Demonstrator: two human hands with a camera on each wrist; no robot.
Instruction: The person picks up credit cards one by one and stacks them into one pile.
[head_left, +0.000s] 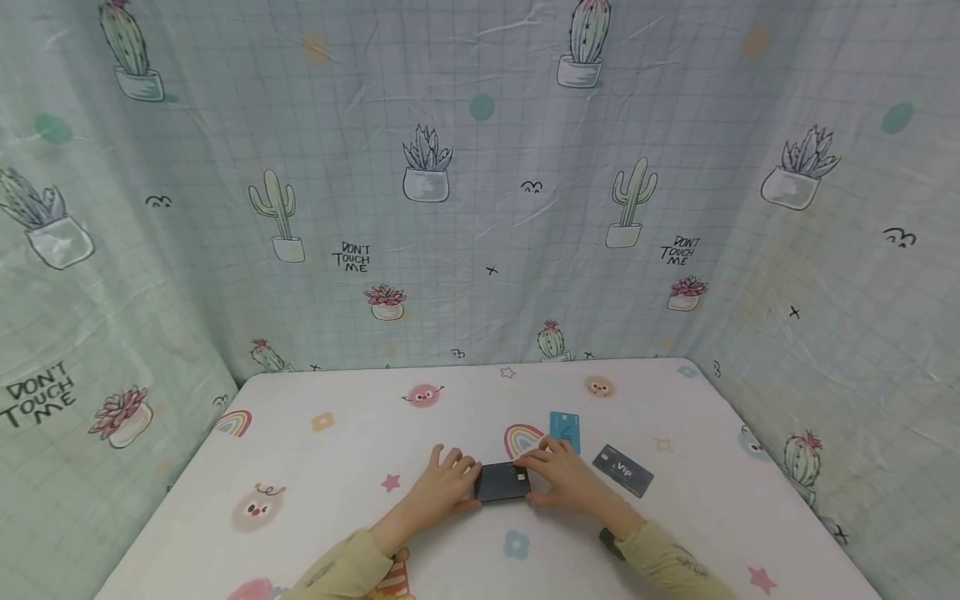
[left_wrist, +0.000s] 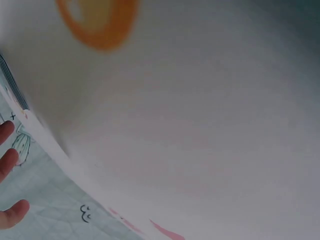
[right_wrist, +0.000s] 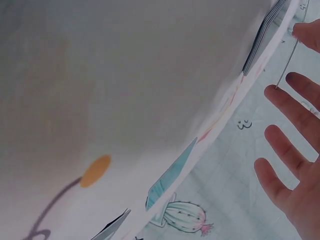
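A dark card (head_left: 498, 483) with a small light chip near its right end lies between my two hands in the head view. My left hand (head_left: 438, 486) holds its left end, index finger and thumb at the corners; that grip falls outside the left wrist view. The right hand (head_left: 566, 479) pinches the right end between thumb and fingers. Edge-on in the right wrist view, this card (right_wrist: 287, 63) is a thin line between thumb and fingertip. A stack of cards (right_wrist: 261, 40) lies on the table there; in the head view it is mostly hidden.
Right of my hands lie a blue card (head_left: 565, 429) and a dark card marked VIP (head_left: 624, 471). A black object (head_left: 610, 543) is partly covered by my right forearm. The white table (head_left: 315, 483) has printed drawings, and a cactus-patterned curtain (head_left: 480, 225) surrounds its back and sides.
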